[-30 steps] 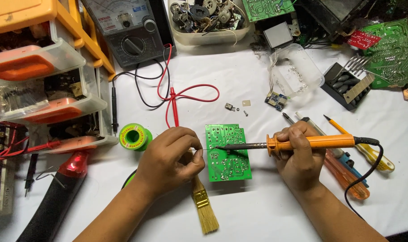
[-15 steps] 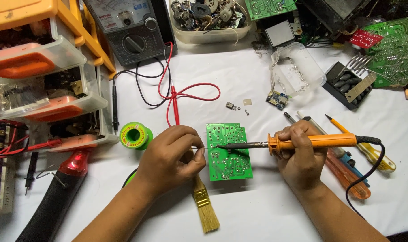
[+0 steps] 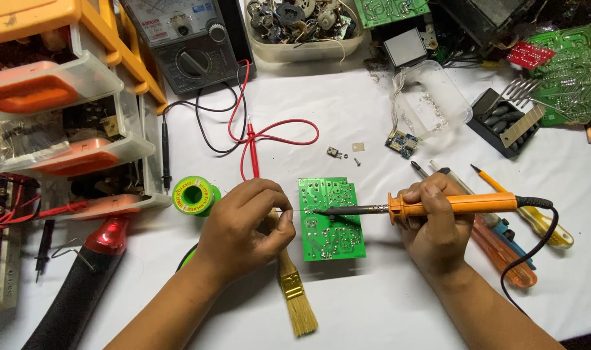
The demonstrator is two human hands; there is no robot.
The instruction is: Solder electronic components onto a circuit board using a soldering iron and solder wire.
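Note:
A green circuit board lies solder side up on the white table. My right hand grips an orange-handled soldering iron, its dark tip touching the board's left part. My left hand pinches a thin solder wire that reaches to the same spot on the board. A green solder spool stands just left of my left hand. A wooden-handled brush lies under my left hand, bristles toward me.
An analog multimeter with red and black leads sits at the back. Orange parts drawers stand left. Screwdrivers lie right of my right hand. A clear tub, a parts bowl and more green boards crowd the back.
The iron tip has slid a little left along the board toward the solder wire. Both hands otherwise stay in place.

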